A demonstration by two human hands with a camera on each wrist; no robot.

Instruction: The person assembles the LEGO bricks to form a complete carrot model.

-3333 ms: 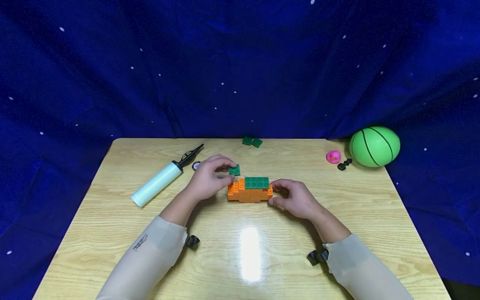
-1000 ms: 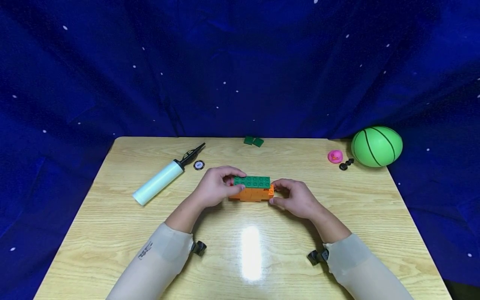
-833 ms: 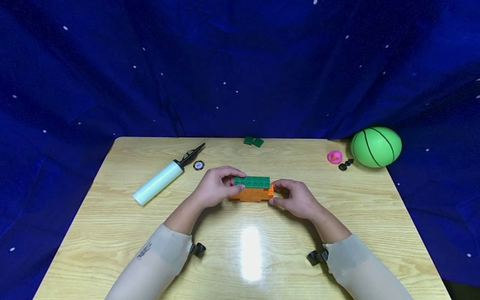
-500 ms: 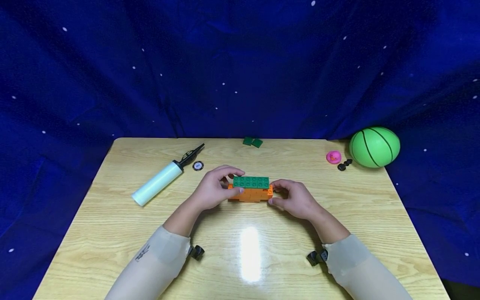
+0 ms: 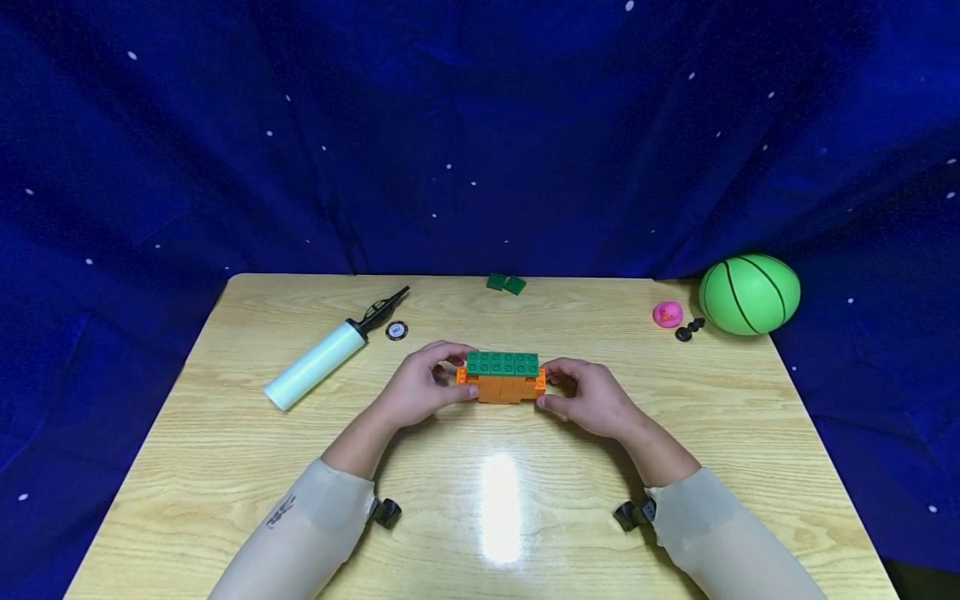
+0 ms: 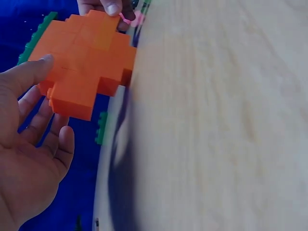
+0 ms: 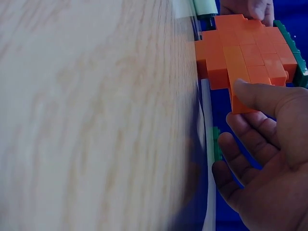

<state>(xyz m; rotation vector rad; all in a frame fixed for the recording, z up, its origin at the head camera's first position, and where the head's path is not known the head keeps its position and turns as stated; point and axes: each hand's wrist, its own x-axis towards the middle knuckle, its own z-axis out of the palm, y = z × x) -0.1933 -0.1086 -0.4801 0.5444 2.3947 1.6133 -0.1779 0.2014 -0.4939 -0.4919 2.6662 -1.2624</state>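
An orange toy building-block model (image 5: 504,388) stands upright mid-table in the head view, with a row of green bricks (image 5: 502,363) along its top. My left hand (image 5: 420,387) holds its left end, thumb on the front face and fingers behind. At the opposite end, my right hand (image 5: 588,396) pinches the orange blocks between thumb and index finger. The left wrist view shows the stepped orange face (image 6: 82,53), with the left thumb (image 6: 38,70) against it. In the right wrist view, the right thumb (image 7: 255,94) lies on an end block; the other fingers are loosely bent.
Two dark green bricks (image 5: 506,284) lie at the table's back edge. To the left are a pale blue hand pump (image 5: 318,362) and a poker chip (image 5: 397,331). At the back right sit a pink rubber duck (image 5: 667,314), a small black object (image 5: 688,330) and a green ball (image 5: 750,294).
The green brick my left hand carried now sits at the left end of the top row. That hand has since shifted down and left onto the orange blocks. My right hand stays put.
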